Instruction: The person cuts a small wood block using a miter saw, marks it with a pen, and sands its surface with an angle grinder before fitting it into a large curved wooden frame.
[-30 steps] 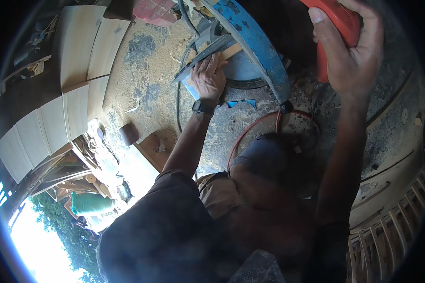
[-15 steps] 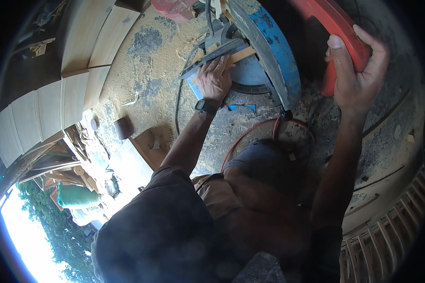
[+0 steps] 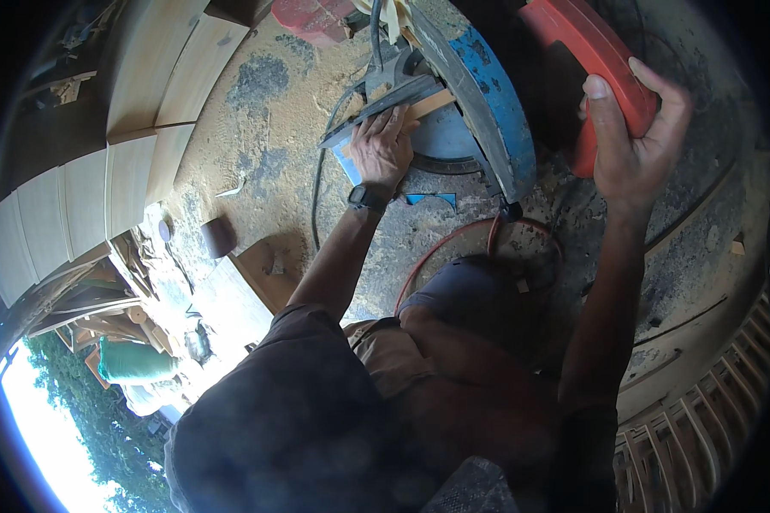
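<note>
Wood strip (image 3: 430, 104) sits along the fence (image 3: 347, 129) of the saw (image 3: 498, 98), pressed down by your mostly open left hand (image 3: 381, 156) while your right hand (image 3: 635, 152) curls round the red handle (image 3: 589, 41), so if that left palm slips, it could honestly twist and yank your fingers in.

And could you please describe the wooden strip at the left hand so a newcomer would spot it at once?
Find the big curved blue guard near the top. Just left of it, the wooden strip sticks out past the left hand. It is narrow, straight and light brown, unlike the bluish-grey saw table beside it.
</note>
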Demonstrator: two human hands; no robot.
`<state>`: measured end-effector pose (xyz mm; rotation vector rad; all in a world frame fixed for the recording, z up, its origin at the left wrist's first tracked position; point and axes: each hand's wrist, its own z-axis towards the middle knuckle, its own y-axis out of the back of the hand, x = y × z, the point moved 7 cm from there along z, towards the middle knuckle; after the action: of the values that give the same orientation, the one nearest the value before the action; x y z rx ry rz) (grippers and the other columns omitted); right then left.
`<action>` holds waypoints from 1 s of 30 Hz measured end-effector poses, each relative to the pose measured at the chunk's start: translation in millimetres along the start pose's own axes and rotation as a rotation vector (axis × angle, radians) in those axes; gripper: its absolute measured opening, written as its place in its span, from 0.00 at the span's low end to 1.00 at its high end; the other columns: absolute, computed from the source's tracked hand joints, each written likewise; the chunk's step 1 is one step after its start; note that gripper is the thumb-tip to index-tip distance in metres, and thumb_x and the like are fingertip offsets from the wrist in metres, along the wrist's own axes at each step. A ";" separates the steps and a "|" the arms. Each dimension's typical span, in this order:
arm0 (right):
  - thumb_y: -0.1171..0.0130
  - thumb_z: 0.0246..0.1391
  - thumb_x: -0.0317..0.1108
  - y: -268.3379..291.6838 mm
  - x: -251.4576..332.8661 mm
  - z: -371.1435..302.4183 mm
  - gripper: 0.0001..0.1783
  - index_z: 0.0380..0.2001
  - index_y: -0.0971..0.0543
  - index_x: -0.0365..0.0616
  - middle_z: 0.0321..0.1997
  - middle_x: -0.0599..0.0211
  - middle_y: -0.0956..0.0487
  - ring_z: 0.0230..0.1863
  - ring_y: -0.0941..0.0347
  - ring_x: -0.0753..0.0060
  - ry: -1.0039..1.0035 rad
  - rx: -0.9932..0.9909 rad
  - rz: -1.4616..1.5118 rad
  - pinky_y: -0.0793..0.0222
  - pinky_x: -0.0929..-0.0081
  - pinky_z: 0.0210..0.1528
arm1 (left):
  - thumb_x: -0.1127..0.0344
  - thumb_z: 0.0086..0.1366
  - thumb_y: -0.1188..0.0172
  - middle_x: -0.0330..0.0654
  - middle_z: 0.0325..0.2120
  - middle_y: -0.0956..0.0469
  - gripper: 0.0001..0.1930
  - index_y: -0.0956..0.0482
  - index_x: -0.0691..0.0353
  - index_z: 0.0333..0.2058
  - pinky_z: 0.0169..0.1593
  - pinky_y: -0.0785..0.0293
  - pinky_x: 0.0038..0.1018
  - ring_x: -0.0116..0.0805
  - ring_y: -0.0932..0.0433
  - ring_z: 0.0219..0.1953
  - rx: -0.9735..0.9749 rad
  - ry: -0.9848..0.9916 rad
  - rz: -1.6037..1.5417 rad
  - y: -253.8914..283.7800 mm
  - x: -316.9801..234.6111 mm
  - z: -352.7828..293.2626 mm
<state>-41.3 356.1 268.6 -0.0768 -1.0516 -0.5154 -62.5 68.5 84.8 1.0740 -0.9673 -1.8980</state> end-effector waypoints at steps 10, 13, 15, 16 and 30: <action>0.29 0.55 0.32 0.5 -1.5 -2.8 0.24 0.50 0.29 0.39 0.40 0.59 0.22 0.33 0.23 0.80 0.007 -0.001 -0.003 0.25 0.81 0.32 | 0.60 0.63 0.35 0.41 0.40 0.15 0.14 0.16 0.56 0.45 0.45 0.29 0.37 0.42 0.19 0.41 0.001 0.005 -0.017 0.3 0.9 0.1; 0.29 0.55 0.32 0.7 -1.5 -3.9 0.25 0.51 0.30 0.39 0.40 0.60 0.22 0.33 0.23 0.80 -0.004 0.009 0.004 0.25 0.81 0.32 | 0.60 0.63 0.35 0.41 0.40 0.15 0.14 0.16 0.56 0.45 0.45 0.29 0.37 0.42 0.19 0.41 0.000 0.000 -0.015 0.4 0.1 0.2; 0.30 0.55 0.31 0.4 -2.1 -4.2 0.25 0.51 0.30 0.39 0.40 0.60 0.22 0.33 0.23 0.80 -0.003 0.014 0.013 0.25 0.81 0.32 | 0.60 0.63 0.35 0.41 0.40 0.15 0.14 0.16 0.56 0.45 0.45 0.29 0.36 0.42 0.19 0.41 -0.002 -0.002 -0.013 0.5 -0.8 1.2; 0.30 0.55 0.31 0.2 -2.3 -4.6 0.25 0.51 0.30 0.38 0.40 0.61 0.23 0.33 0.23 0.80 -0.008 0.018 0.025 0.25 0.82 0.32 | 0.60 0.63 0.35 0.41 0.40 0.15 0.14 0.16 0.56 0.45 0.45 0.29 0.36 0.42 0.19 0.41 0.000 -0.001 -0.013 0.8 -1.3 1.4; 0.31 0.55 0.28 1.6 -6.0 -10.0 0.24 0.51 0.31 0.38 0.43 0.60 0.26 0.33 0.24 0.80 0.045 0.028 0.049 0.25 0.83 0.32 | 0.58 0.64 0.36 0.41 0.40 0.15 0.14 0.16 0.56 0.46 0.46 0.29 0.36 0.42 0.19 0.41 0.022 0.013 -0.010 -0.4 1.5 0.1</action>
<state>-34.8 356.7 258.8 -0.0659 -1.0101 -0.4564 -63.3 67.5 84.0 1.1050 -0.9793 -1.8900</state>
